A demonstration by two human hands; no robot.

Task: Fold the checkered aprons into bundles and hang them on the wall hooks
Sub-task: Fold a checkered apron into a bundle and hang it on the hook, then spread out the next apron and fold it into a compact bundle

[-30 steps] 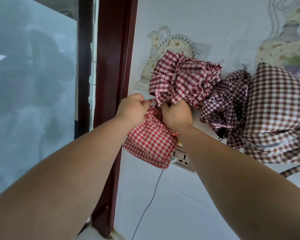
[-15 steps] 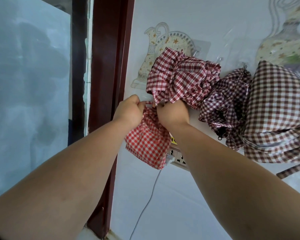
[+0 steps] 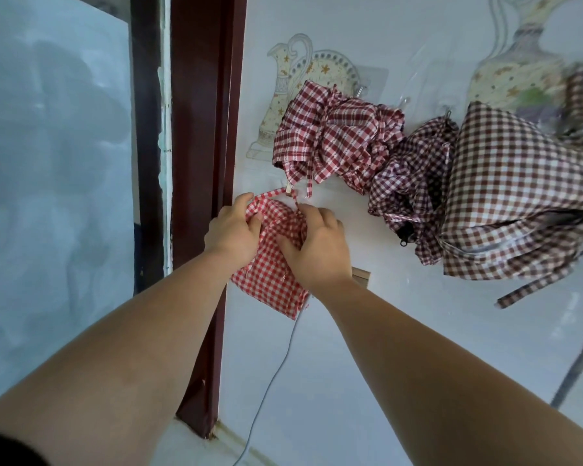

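Observation:
A bright red checkered apron bundle (image 3: 270, 274) hangs against the white wall, its strap running up to a small hook (image 3: 288, 190). My left hand (image 3: 233, 230) grips the bundle's upper left edge. My right hand (image 3: 317, 247) holds its upper right side, fingers curled over the cloth. Above, a dark red checkered bundle (image 3: 334, 142) hangs on a wall hook. To its right hang a maroon checkered bundle (image 3: 414, 183) and a larger brown checkered apron (image 3: 519, 203).
A dark wooden door frame (image 3: 202, 163) stands just left of the bundle, with frosted glass (image 3: 54, 196) beyond it. A wall socket (image 3: 360, 274) peeks out behind my right wrist, and a thin cable (image 3: 273, 375) drops from it. Painted jug tiles decorate the wall.
Both hands have dropped from under the dark red bundle and now hold the bright red bundle lower down. Its strap now stretches up to the small hook.

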